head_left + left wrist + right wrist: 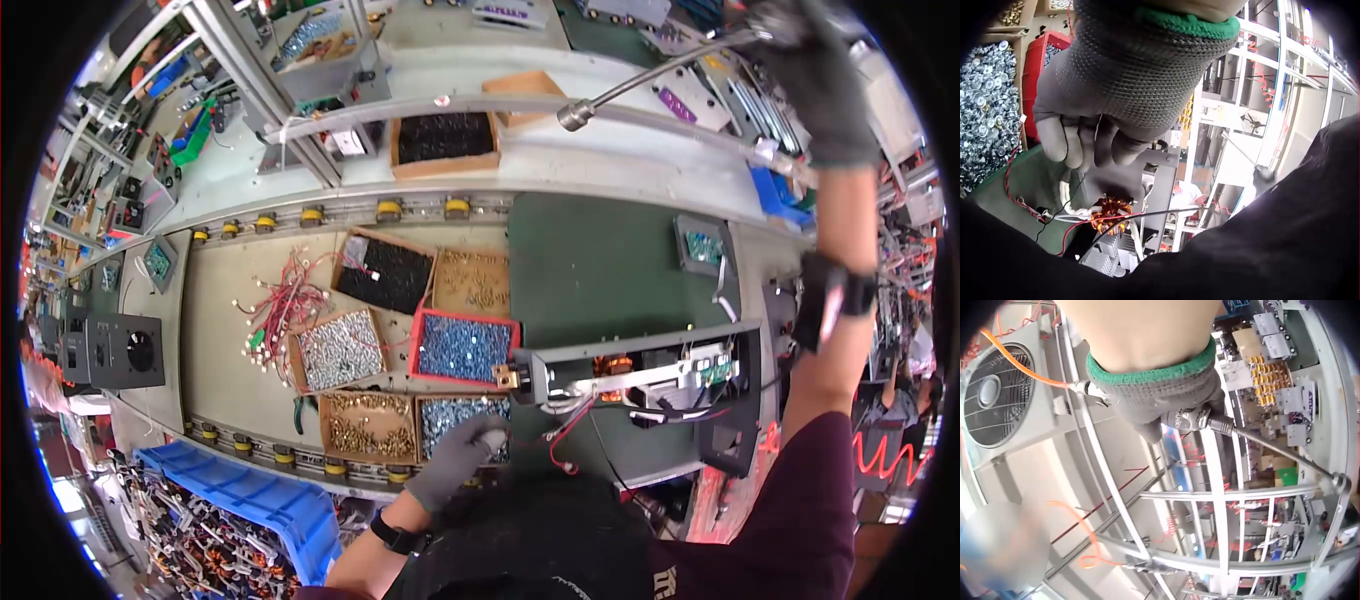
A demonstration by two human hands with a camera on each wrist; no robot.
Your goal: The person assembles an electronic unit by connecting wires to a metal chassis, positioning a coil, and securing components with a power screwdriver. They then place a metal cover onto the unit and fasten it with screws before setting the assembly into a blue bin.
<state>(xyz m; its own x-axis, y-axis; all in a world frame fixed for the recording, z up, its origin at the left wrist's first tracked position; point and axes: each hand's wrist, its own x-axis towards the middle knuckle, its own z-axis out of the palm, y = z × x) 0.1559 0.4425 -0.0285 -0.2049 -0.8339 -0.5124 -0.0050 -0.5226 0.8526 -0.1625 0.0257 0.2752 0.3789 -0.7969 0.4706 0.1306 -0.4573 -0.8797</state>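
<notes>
My gloved right hand (820, 95) is raised at the upper right and grips a pneumatic screwdriver (1194, 419). Its long shaft (660, 75) ends in a socket (575, 115), away from any fastener; an orange air hose (1029, 372) runs to the tool's rear. My gloved left hand (460, 465) is low over the front box of silvery screws (440, 415), its fingers (1072, 144) bent loosely downward with nothing visible held. Right of it lies an open metal chassis (545, 375) with a copper coil (1110, 215), heatsinks, a circuit board and loose red and black wires.
Boxes of blue-toned screws (465, 345), silver screws (340, 350), brass screws (365, 425) and black screws (385, 275) stand on the bench. Beside them lies a bundle of red wires (285, 300). A metal rail (390, 120) crosses behind; a blue crate (240, 500) stands at front left.
</notes>
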